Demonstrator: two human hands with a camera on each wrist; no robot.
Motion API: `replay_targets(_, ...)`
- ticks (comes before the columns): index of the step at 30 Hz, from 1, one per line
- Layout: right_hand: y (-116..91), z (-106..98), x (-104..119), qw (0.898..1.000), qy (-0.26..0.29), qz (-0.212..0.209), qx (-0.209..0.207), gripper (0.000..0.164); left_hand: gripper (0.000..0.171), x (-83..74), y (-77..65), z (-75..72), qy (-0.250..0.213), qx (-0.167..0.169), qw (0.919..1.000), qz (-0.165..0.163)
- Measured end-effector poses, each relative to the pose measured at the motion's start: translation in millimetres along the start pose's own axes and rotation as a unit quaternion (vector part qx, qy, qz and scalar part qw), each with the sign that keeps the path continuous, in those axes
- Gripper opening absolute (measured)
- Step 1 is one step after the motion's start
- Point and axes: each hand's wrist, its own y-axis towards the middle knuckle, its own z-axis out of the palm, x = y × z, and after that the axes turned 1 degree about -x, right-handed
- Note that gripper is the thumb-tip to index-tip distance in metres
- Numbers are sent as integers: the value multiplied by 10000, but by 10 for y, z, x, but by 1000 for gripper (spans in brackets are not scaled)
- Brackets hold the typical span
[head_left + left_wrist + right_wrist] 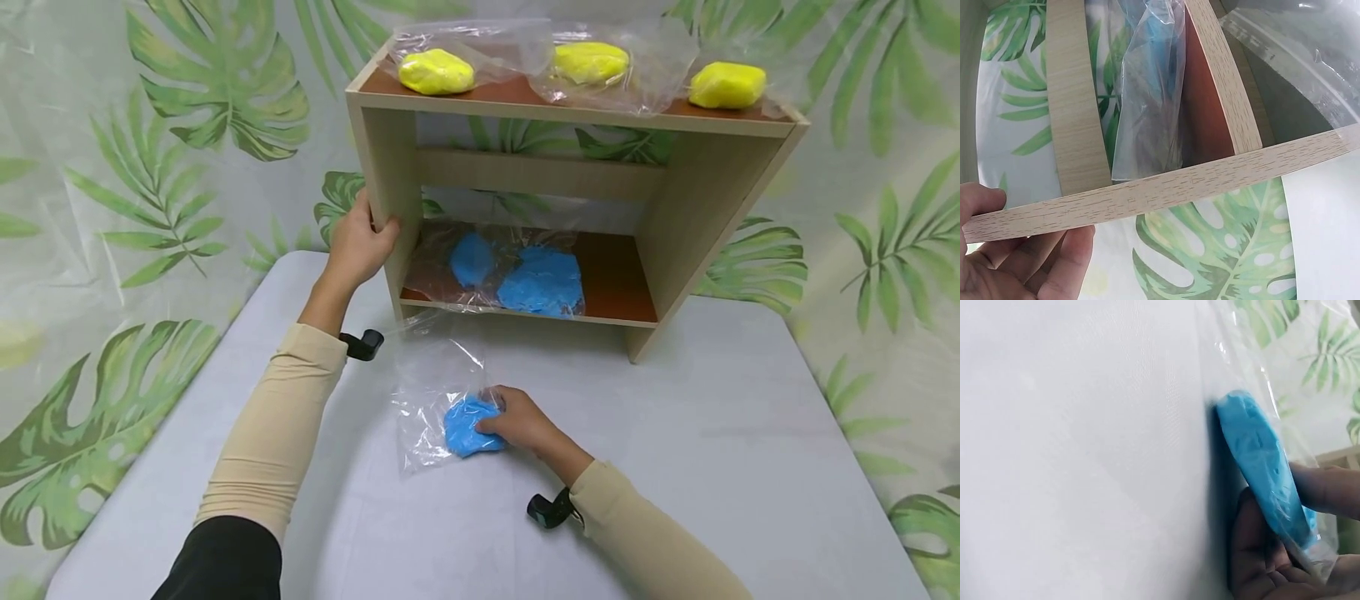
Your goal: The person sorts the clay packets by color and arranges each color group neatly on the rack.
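My left hand (362, 243) grips the left side panel of a small wooden shelf (381, 167); in the left wrist view the thumb (982, 197) lies on one face of the panel and the fingers on the other. In front of the shelf, my right hand (525, 423) pinches a clear plastic bag with a blue clay-like lump (465, 429) inside. The right wrist view shows this blue lump (1257, 456) edge-on, between thumb and fingers, close to the white tabletop. Two more bagged blue lumps (542, 282) lie on the lower shelf board.
Three bagged yellow lumps (437, 72) sit along the shelf's top board. The bare reddish board (611, 275) shows to the right of the blue lumps. A white-covered table (720, 433) bears the shelf, with a leaf-patterned sheet (187, 200) behind and around it.
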Motion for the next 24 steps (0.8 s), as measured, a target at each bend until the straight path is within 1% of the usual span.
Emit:
replay_targets(4,-24,-34,-54,9999,138,44,-3,49,57,-5,-2,3,15,-9,10000,8)
replay_targets(8,-37,-56,-83,9997,211,-86,7,48,58,-10,-9,-3,-44,27,10000,-21)
replay_targets(15,-46,-53,-100,9996,269,-103,16,47,59,0,-3,6,23,32,10000,-31)
replay_targets(18,-70,-72,-119,9995,237,-204,20,44,58,1,-6,8,4,43,10000,-53)
replay_targets(24,-222,-205,-138,9988,-105,-467,-50,38,59,-8,-20,-17,-1,56,10000,-49)
